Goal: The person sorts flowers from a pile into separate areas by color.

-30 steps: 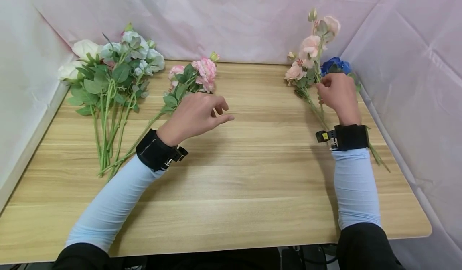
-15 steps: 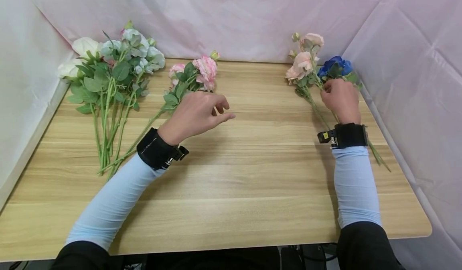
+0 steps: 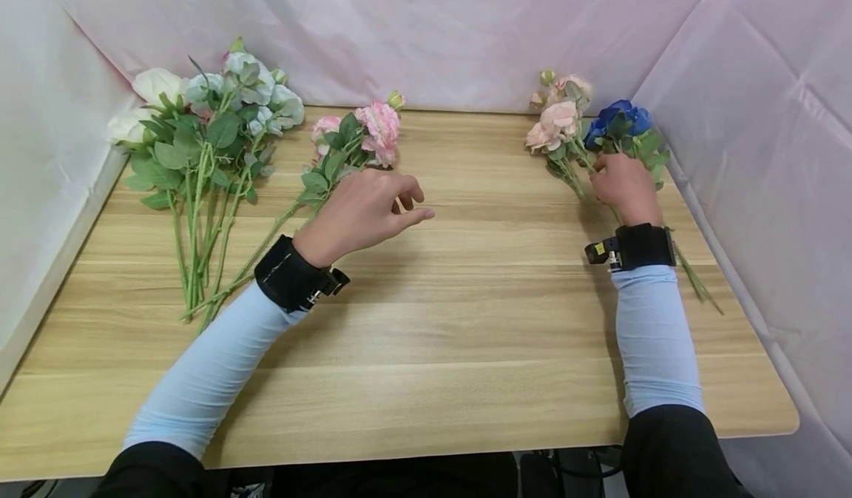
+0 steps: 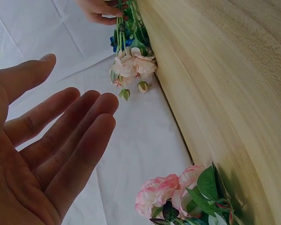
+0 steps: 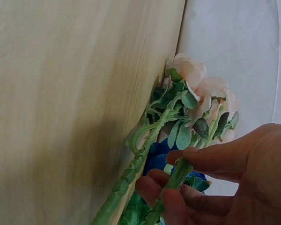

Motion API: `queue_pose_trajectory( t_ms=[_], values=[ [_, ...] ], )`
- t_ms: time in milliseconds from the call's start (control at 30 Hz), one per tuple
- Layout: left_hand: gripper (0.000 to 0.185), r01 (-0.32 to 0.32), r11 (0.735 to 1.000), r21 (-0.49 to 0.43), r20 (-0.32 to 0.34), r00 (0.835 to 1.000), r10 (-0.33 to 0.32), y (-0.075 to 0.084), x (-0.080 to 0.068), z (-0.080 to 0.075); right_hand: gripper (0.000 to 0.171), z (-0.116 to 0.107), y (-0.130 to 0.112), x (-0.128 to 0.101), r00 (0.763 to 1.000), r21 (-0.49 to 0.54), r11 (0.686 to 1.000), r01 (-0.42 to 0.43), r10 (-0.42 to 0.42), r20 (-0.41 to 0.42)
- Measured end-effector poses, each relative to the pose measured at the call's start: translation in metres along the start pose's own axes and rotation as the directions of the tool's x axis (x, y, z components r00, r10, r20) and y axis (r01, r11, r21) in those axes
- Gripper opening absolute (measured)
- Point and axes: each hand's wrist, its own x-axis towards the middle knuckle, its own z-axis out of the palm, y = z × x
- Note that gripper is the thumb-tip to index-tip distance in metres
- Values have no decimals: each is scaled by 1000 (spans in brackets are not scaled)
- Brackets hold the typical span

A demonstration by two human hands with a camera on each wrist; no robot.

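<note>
Right hand (image 3: 622,184) at upper right of frame, fingers pinching peach flower stem (image 5: 175,180), blooms low over worktop (image 3: 466,320) beside blue rose (image 3: 622,117). Left hand (image 3: 362,209) I see hovering mid-frame, fingers relaxed, holding nothing, near pink flower stem (image 3: 333,165).

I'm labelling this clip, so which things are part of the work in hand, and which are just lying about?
In hand:
- right hand, pinching the peach flower stem
- blue flower beside it

Lying about:
- pink flower stem, near the open left hand
- white flower bunch
- table
</note>
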Motion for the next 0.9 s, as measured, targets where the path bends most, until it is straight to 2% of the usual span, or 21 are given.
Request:
queue_pose_trajectory(
  t_ms=[367,700,767,900],
  values=[
    [28,20,1000,-6,3,1000,-20,0,-1,-1,57,-6,-5,-2,998,40,998,-40,42,-50],
    [28,13,1000,7,-11,1000,-13,-1,0,-2,60,-11,-9,-7,993,-5,995,-98,97,-71],
    [29,12,1000,9,-12,1000,-12,-1,0,-2,55,-11,-11,-9,990,-27,994,-102,99,-99],
    [29,21,1000,11,-4,1000,-20,-3,1,-2,23,-11,-19,-17,978,-53,994,-91,79,-195]
  ],
)
